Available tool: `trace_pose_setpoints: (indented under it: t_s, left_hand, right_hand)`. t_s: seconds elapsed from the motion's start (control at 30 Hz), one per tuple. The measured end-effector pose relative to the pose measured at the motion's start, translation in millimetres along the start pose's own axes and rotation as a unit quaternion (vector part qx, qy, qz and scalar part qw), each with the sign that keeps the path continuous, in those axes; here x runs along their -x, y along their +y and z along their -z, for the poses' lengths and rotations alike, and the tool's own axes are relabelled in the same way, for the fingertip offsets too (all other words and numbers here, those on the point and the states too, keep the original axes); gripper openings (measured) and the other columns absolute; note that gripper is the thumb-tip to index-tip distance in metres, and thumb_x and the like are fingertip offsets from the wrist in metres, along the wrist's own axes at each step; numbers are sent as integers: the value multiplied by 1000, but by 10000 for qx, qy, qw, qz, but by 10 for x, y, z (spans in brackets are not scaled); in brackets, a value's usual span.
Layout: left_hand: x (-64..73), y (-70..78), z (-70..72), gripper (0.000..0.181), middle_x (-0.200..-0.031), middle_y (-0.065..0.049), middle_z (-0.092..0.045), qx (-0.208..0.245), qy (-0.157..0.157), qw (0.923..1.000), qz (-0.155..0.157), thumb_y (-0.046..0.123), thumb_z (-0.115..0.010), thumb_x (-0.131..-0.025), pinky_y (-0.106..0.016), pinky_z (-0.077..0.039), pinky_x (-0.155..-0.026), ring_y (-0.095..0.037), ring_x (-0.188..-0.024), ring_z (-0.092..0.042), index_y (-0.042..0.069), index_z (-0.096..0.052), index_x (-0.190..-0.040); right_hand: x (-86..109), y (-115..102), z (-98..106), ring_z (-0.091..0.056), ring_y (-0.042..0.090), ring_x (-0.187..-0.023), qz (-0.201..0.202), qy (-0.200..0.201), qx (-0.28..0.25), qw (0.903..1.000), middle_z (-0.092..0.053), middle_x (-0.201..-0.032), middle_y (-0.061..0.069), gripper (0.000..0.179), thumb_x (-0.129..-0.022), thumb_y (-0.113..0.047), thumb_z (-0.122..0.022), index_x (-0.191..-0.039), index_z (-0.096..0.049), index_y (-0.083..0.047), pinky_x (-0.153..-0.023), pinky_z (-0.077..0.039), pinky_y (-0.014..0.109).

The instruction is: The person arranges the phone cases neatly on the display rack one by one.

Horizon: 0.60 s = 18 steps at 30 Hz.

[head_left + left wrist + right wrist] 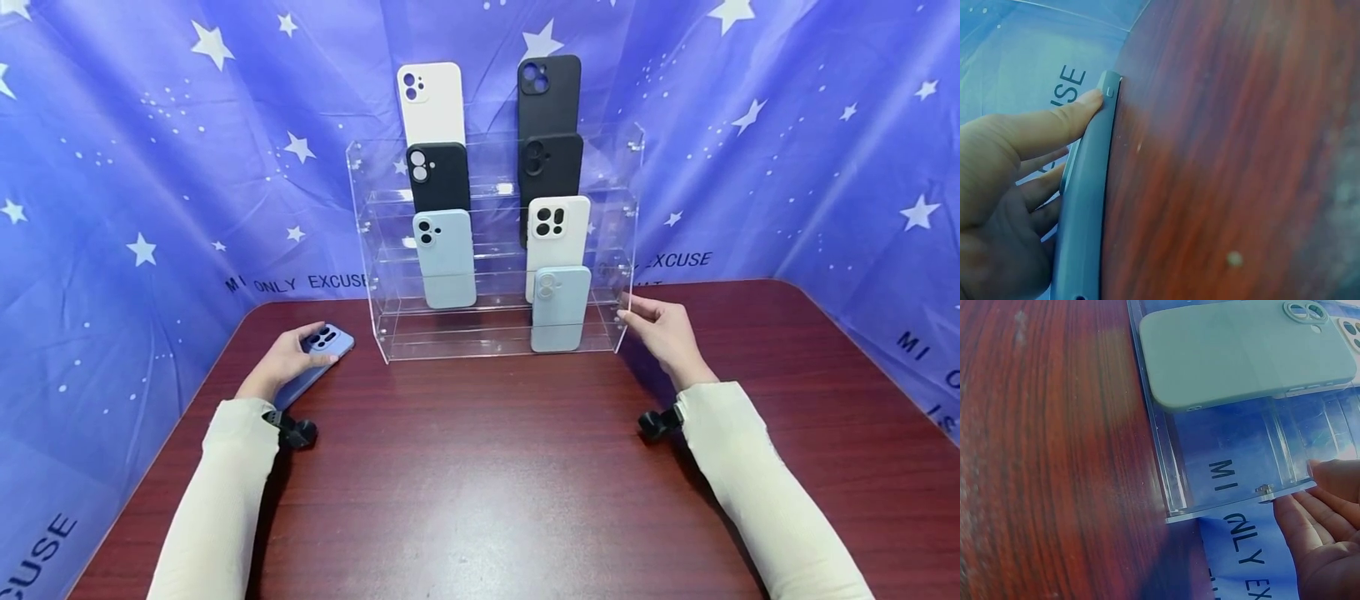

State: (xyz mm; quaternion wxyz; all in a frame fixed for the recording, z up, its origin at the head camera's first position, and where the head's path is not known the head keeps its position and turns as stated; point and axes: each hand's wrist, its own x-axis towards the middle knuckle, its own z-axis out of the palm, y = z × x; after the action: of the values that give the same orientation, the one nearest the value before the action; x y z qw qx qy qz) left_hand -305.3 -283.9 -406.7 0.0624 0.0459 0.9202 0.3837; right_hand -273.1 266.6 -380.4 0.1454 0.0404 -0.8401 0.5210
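At the left of the table my left hand (288, 358) grips a blue phone case (339, 340) by its sides. In the left wrist view the thumb lies along the upper edge of the case (1088, 194), with the other fingers behind it. The case is close over the tabletop, its camera cutouts facing up. My right hand (667, 337) pinches the right side panel of a clear acrylic display rack (465, 343), thumb on the inside and fingers outside. Next to that panel, a pale blue case (1235, 356) stands on the bottom tier.
On the rack's left column stand white (438, 104), black (442, 187) and light blue (450, 267) cases. Two black cases (558, 100) and a white one (566, 237) fill the right column. A starry blue curtain (247, 125) encloses the dark red wooden table (450, 467).
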Motion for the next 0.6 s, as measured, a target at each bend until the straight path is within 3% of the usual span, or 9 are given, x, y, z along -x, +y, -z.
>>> trace_pose_setpoints:
  t_s: [0.27, 0.37, 0.5, 0.6]
  left_hand:
    - [34, 79, -10, 81, -141, -34, -32, -658, 412, 9965, -297, 12, -75, -77, -59, -24, -110, -46, -132, -28, -12, -31, -140]
    - [40, 121, 8, 82, -136, -37, -36, -1077, 804, 9901, -398, 14, -77, -75, -58, -27, -108, -48, -128, -32, -14, -34, -138]
    - [64, 185, 50, 80, -131, -38, -42, -1465, 1184, 9817, -272, 18, -77, -74, -58, -33, -104, -50, -121, -39, -14, -38, -135]
    - [116, 242, 82, 67, -124, -35, -51, -1449, 1224, 9818, -123, 19, -74, -78, -55, -41, -95, -46, -111, -48, -13, -46, -130]
  right_hand:
    - [14, -15, 3, -52, -15, -82, -76, -31, -68, 9999, -61, -112, 26, 37, -90, -10, -62, -123, -57, 8, -73, -45, 2]
    - [14, -23, 8, -52, -15, -82, -49, -4, -104, 9999, -61, -112, 26, 37, -90, -9, -62, -122, -58, 8, -73, -46, 2]
    - [13, -25, 8, -54, -14, -81, -56, -36, -196, 9998, -59, -113, 28, 37, -90, -8, -62, -123, -57, 9, -73, -47, 2]
    - [7, -22, 7, -55, -13, -79, -64, -82, -249, 9996, -59, -113, 28, 37, -91, -7, -61, -123, -56, 10, -73, -47, 3]
